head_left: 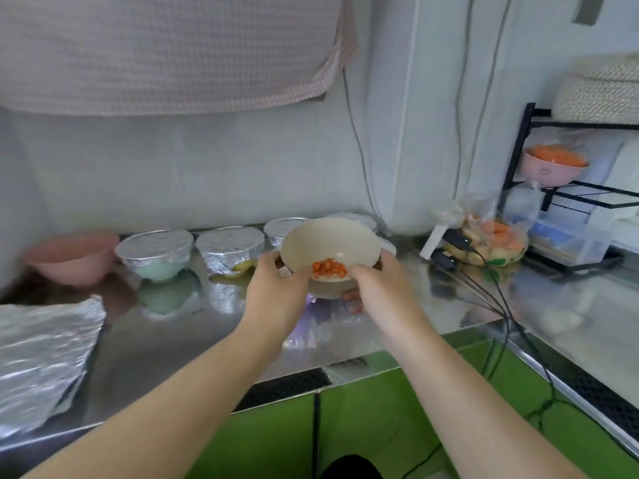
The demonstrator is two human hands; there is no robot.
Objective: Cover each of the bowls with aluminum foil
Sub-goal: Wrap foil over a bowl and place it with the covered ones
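A cream bowl [328, 243] with a few orange pieces inside is held above the steel counter, tilted toward me. My left hand [276, 288] grips its left rim and my right hand [377, 288] grips its right rim. Behind it stand foil-covered bowls: a green one [155, 252], a second [230, 250] and a third [285, 229], with another partly hidden at the back. An uncovered pink bowl [74, 259] sits at the far left. A loose sheet of aluminum foil [45, 354] lies on the counter at the left edge.
A plastic bag of vegetables [494, 240] and black cables [484, 281] lie on the counter's right part. A black rack [560, 191] at the right holds a pink bowl of carrots [553, 164]. A cloth [173, 50] hangs on the wall. Green cabinet fronts are below.
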